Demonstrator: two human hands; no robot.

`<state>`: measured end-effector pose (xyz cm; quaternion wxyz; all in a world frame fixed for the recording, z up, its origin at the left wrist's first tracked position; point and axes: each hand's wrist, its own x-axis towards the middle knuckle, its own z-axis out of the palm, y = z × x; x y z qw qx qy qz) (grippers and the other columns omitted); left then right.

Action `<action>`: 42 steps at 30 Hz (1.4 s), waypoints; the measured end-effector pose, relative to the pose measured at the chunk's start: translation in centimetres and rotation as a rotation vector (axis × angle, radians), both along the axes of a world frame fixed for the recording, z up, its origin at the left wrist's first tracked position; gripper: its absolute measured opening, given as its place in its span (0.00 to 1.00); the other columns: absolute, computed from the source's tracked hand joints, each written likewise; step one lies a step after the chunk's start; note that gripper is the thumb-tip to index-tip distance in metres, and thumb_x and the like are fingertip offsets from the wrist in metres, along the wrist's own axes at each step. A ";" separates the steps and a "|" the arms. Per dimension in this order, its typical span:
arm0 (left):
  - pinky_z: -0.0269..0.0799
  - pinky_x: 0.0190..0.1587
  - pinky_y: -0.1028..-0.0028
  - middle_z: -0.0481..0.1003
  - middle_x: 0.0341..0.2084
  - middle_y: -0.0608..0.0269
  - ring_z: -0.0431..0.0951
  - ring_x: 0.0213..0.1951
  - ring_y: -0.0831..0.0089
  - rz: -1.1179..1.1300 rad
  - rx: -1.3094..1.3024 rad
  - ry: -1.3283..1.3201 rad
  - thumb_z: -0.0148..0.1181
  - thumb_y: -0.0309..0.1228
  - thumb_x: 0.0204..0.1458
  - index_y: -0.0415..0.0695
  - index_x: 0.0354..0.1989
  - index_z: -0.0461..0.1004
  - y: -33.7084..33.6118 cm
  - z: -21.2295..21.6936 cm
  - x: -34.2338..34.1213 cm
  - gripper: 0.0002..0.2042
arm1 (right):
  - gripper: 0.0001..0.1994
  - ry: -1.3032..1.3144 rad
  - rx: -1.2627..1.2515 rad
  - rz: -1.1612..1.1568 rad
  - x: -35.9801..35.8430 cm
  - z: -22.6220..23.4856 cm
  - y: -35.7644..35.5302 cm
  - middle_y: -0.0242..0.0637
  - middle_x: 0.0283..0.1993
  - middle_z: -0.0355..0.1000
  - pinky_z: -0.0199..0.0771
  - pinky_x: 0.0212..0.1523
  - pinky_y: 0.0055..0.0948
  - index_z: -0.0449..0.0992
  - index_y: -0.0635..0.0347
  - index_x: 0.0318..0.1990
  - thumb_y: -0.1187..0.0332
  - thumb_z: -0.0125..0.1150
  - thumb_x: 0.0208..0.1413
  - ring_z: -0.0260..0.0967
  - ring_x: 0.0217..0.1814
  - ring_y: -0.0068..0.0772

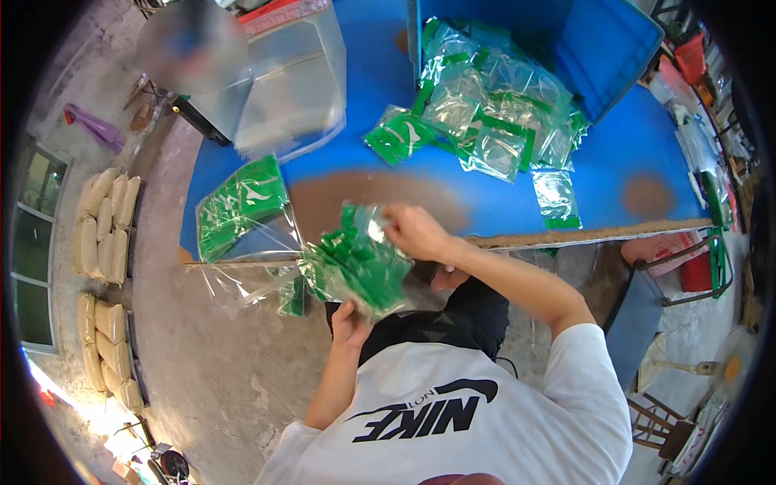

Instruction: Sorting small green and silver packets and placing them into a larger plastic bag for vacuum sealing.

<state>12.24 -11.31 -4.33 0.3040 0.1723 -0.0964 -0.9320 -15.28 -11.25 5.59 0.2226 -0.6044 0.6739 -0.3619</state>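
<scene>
A fanned bundle of small clear plastic bags with green printing (376, 279) is held over my lap, by the table's front edge. My left hand (352, 325) grips it from below at its lower end. At the upper end, my right hand (416, 233) has its fingers closed on one clear bag (372, 222), partly blurred. A neat stack of the same bags (246, 198) lies on the table to the left, partly within clear plastic film. Farther off, a loose heap of them (501, 121) spills from a blue bin (610, 56).
The blue tabletop (339, 174) has worn brown patches and a rough front edge. Large clear plastic bags (291, 97) lie at the back left. A single small bag (558, 198) lies near the front edge. Filled sacks (105, 226) are stacked at far left. A fan (727, 368) stands right.
</scene>
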 end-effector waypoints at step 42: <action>0.66 0.64 0.56 0.74 0.54 0.59 0.73 0.58 0.62 0.073 0.020 -0.118 0.64 0.23 0.51 0.43 0.62 0.66 -1.0 2.2 -1.4 0.27 | 0.28 -0.148 0.081 -0.127 2.9 3.9 2.4 0.59 0.58 0.69 0.65 0.61 0.47 0.64 0.67 0.63 0.56 0.56 0.63 0.65 0.62 0.61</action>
